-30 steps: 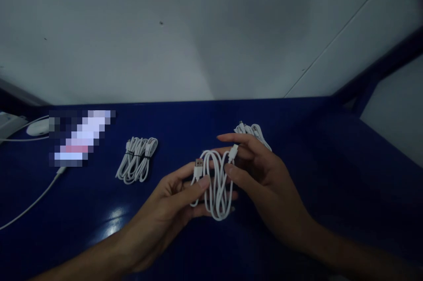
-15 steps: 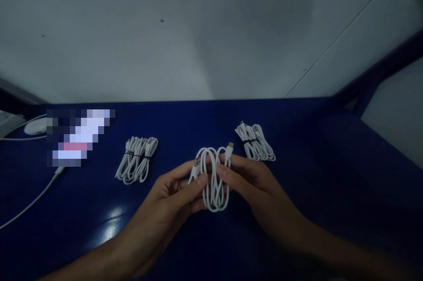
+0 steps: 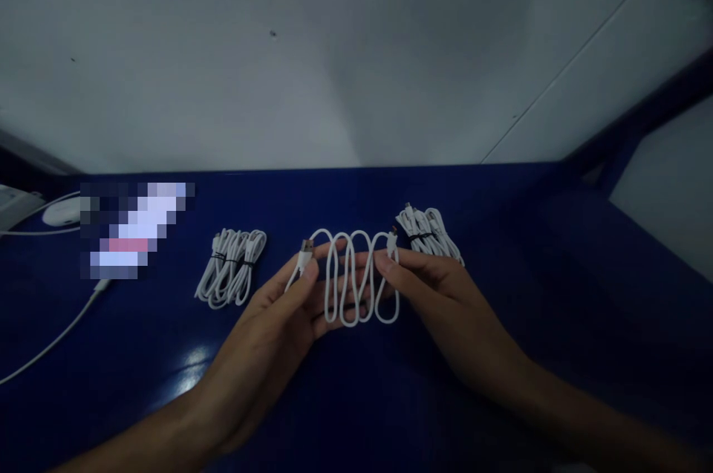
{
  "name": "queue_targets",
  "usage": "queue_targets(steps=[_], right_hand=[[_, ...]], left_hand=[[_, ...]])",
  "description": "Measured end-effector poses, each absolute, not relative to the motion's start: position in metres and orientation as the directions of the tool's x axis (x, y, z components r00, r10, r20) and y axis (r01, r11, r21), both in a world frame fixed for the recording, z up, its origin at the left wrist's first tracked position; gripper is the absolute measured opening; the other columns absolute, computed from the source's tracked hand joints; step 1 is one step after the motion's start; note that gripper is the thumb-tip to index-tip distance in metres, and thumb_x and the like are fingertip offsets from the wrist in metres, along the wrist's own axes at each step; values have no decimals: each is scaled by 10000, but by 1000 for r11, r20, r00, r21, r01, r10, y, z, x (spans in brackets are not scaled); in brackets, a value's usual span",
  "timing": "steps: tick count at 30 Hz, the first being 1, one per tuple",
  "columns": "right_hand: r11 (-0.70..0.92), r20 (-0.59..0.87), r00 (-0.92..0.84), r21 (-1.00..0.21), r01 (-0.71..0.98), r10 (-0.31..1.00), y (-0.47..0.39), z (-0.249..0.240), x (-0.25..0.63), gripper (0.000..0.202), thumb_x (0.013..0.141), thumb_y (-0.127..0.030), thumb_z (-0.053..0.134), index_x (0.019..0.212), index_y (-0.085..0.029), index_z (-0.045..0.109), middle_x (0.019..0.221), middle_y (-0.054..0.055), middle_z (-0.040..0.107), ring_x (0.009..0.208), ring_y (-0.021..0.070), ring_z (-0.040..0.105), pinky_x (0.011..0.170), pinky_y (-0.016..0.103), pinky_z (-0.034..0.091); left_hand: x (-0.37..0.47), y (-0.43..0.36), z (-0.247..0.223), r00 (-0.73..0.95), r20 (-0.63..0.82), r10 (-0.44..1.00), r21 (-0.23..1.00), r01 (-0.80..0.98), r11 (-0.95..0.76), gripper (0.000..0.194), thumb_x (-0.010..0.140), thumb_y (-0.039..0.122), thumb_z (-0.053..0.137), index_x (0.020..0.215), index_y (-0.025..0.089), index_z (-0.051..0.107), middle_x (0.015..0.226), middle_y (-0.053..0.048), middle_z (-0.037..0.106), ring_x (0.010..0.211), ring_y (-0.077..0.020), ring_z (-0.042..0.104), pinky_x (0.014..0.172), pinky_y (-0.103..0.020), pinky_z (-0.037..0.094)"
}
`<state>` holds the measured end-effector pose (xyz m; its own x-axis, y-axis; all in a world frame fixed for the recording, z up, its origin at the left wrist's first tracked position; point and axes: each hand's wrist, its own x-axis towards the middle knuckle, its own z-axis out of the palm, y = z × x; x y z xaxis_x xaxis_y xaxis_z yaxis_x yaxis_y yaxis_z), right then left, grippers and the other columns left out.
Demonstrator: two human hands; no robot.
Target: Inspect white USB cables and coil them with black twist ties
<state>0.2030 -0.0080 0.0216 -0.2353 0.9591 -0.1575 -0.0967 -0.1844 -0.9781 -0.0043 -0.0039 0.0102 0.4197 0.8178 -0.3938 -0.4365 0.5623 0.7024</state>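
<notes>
Cable (image 3: pixel 353 280) held up over the bench (image 3: pixel 312 399), mid-scene, between both hands. Lies in a row of open loops fanned left to right. No band seen around it.

Large plug (image 3: pixel 305 254) at the left end, small plug (image 3: pixel 393 241) at the right; both point far.

Left hand (image 3: pixel 278 310): thumb pressed on the cable just below the large plug, other fingers spread beneath the loops. Right hand (image 3: pixel 440 302): thumb and fingers clamped on the cable by the small plug. Loops in the middle hang freely across the fingertips.

Left bundles (image 3: pixel 231 269) on the bench, left of the left hand and apart from it: white cables, folded, looks like three, cinched with black ties (image 3: pixel 249 263). Right bundles (image 3: pixel 426 235) just beyond the right hand, partly hidden by it; likewise dark bands at the waist. Contact with the hand: cannot tell.

Progress, as judged: both side groups look finished, folded and tied. Held cable is folded, but the loops are not gathered tight and not tied; that much seems left on it.

Farther left: a bright, blurred-out slab (image 3: pixel 139 224), white lead (image 3: pixel 56 347) running nearward from it; white oval thing (image 3: pixel 61 211) beside. Pale wall (image 3: pixel 223 87) at the far edge.
</notes>
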Motion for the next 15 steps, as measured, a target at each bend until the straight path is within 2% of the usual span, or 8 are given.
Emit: queue_targets(steps=[3, 6, 8, 13, 15], right_hand=[[-214, -194, -225, -975, -67, 955, -8, 20, 204, 294, 1142, -457, 621, 1064, -322, 871, 970, 16, 796, 889, 199, 729, 939, 382, 583], [-192, -198, -160, -980, 52, 967, -7, 18, 205, 416, 1139, -504, 611, 849, -273, 801, 837, 5, 714, 804, 184, 654, 805, 345, 540], [-173, -186, -159, -980, 98, 970, -6, 18, 205, 467, 1144, -502, 603, 773, -256, 747, 795, -4, 665, 769, 172, 611, 755, 330, 508], [-206, -184, -304, -978, -41, 935, -3, 21, 206, 375, 1172, -471, 563, 1014, -289, 851, 919, 10, 761, 854, 180, 690, 862, 346, 549], [-214, -184, -311, -975, -65, 932, -3, 21, 207, 377, 1173, -471, 562, 1039, -287, 863, 942, 20, 787, 849, 183, 698, 878, 359, 554]], left_hand=[[-5, -4, 10, 425, -381, 821, 720, -422, 552, 418, 1166, 492, 554, 1489, 289, 725, 1552, -96, 714, 1488, -341, 584, 1183, -480, 503], [-6, -5, 12, 439, -361, 823, 751, -386, 536, 425, 1183, 464, 501, 1433, 253, 773, 1567, -101, 702, 1504, -347, 560, 1177, -471, 506], [-6, -5, 13, 440, -355, 825, 771, -361, 524, 390, 1175, 412, 530, 1385, 233, 806, 1554, -107, 713, 1498, -353, 565, 1172, -469, 510], [-7, -2, 15, 445, -394, 805, 785, -292, 546, 273, 1110, 323, 664, 1244, 213, 875, 1412, -113, 805, 1427, -354, 644, 1199, -481, 492], [-9, 0, 15, 454, -403, 795, 803, -241, 545, 250, 1101, 299, 681, 1236, 223, 877, 1387, -103, 820, 1409, -343, 668, 1205, -478, 492]])
